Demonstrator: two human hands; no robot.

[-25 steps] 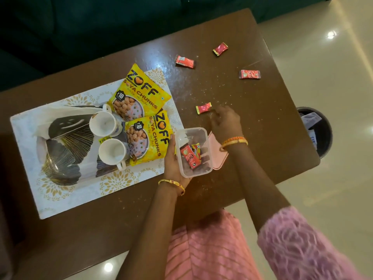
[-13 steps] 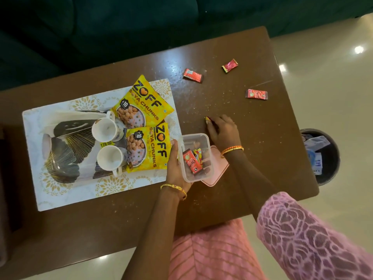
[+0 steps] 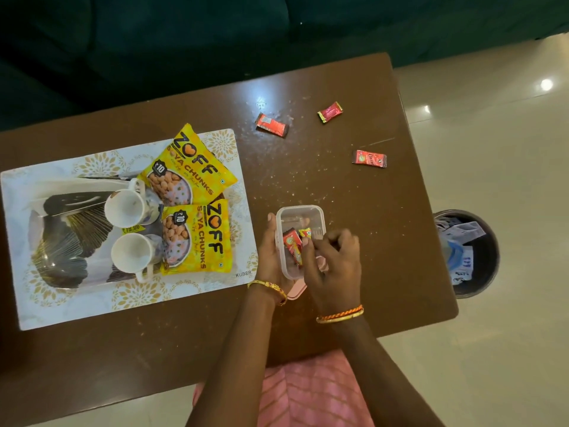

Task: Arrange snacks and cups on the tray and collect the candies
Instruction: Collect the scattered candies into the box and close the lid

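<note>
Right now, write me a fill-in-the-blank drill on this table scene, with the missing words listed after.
1. Loose candies on the bare table: ____.
2. The left hand steadies the clear ____.
3. White cups standing on the tray: ____.
4. The two yellow snack packets lie on the ____.

Missing words: three; container; two; tray

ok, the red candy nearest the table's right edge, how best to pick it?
Pinch the candy across its short width at mid-body, coming straight down from above. It lies flat on the table, long axis roughly left to right, with bare wood all round, so fingers should fit either side.
</note>
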